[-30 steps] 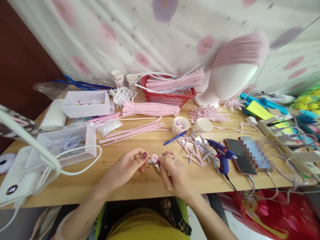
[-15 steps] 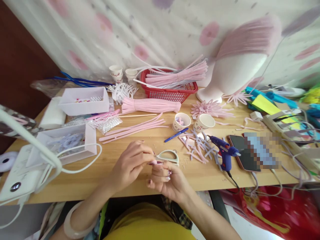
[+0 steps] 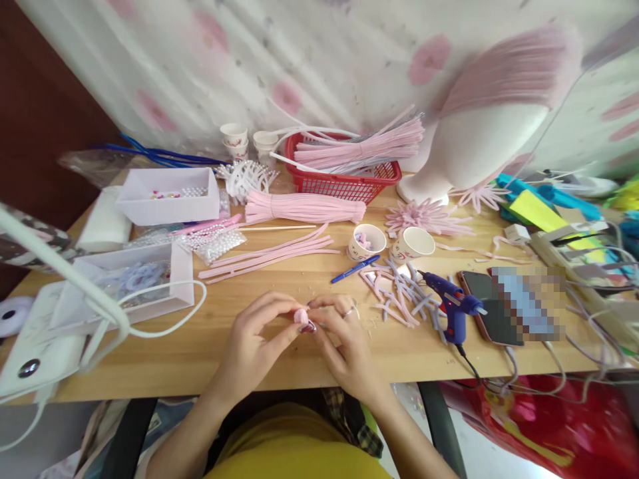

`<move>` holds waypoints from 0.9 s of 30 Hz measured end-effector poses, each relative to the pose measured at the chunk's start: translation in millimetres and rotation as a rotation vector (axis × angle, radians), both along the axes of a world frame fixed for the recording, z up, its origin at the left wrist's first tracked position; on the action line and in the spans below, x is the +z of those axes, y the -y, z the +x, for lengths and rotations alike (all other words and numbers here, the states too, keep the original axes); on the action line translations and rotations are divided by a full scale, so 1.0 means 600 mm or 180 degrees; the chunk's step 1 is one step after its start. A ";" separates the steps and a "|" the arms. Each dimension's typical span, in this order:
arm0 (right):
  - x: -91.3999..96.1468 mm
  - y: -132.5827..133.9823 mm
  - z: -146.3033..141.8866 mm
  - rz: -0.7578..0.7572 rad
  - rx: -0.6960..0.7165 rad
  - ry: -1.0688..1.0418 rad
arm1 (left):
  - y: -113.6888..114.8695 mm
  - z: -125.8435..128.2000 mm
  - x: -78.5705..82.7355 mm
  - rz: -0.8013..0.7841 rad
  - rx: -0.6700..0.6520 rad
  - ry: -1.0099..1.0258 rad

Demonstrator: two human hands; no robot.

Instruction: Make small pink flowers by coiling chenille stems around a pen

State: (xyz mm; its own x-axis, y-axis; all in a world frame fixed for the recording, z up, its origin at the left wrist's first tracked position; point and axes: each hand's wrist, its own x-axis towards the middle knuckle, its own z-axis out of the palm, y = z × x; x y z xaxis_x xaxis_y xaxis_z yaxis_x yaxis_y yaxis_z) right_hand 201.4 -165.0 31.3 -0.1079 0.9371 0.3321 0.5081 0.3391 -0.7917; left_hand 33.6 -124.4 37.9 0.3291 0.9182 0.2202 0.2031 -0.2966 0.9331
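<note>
My left hand (image 3: 254, 339) and my right hand (image 3: 344, 346) meet over the front of the wooden table (image 3: 249, 359). Together their fingertips pinch a small pink coiled piece (image 3: 301, 317) of fuzzy pipe cleaner. Both hands are closed on it, thumbs and forefingers pressed together. A ring shows on my right hand. The scissors seen a moment ago are hidden now. Loose pink pipe cleaner strips (image 3: 269, 256) lie just beyond the hands.
Blue glue gun (image 3: 452, 303), a phone (image 3: 492, 309) and cut pink scraps (image 3: 399, 293) lie to the right. Two paper cups (image 3: 389, 243), a blue pen (image 3: 354, 269), a red basket (image 3: 344, 183), a white foam head (image 3: 474, 143) and white trays (image 3: 170, 199) stand behind and left.
The white-handled scissors that were at my fingers half a second ago are out of sight. Both hands have come together again on the pink coil.
</note>
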 end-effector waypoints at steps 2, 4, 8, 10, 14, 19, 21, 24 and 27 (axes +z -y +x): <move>-0.001 0.005 -0.005 0.0188 -0.0446 0.0231 | 0.001 -0.002 -0.002 0.0622 0.0187 -0.0370; -0.002 0.011 -0.013 0.0227 -0.0609 0.0248 | 0.003 -0.003 -0.005 0.1073 0.0274 -0.0590; -0.010 0.015 -0.026 0.0082 -0.0472 -0.0122 | 0.009 -0.001 -0.007 0.1295 0.0191 -0.0697; -0.014 0.015 -0.027 0.0032 -0.0433 -0.0340 | 0.010 -0.001 -0.005 0.1135 0.0067 -0.0635; -0.015 0.013 -0.019 0.0001 -0.0260 -0.0429 | 0.009 -0.009 0.002 0.0527 -0.0296 -0.0501; -0.002 0.014 -0.018 -0.0076 -0.0227 -0.0336 | 0.008 -0.014 0.002 0.0420 -0.0278 -0.0329; 0.003 0.015 -0.022 -0.0168 -0.0297 -0.0375 | 0.008 -0.015 0.001 0.0493 -0.0275 -0.0300; 0.004 0.014 -0.028 -0.0208 -0.0378 -0.0481 | 0.007 -0.014 -0.001 0.0676 -0.0278 -0.0294; 0.001 0.013 -0.033 -0.0090 -0.0485 -0.0556 | 0.008 -0.012 -0.003 0.0848 -0.0207 -0.0302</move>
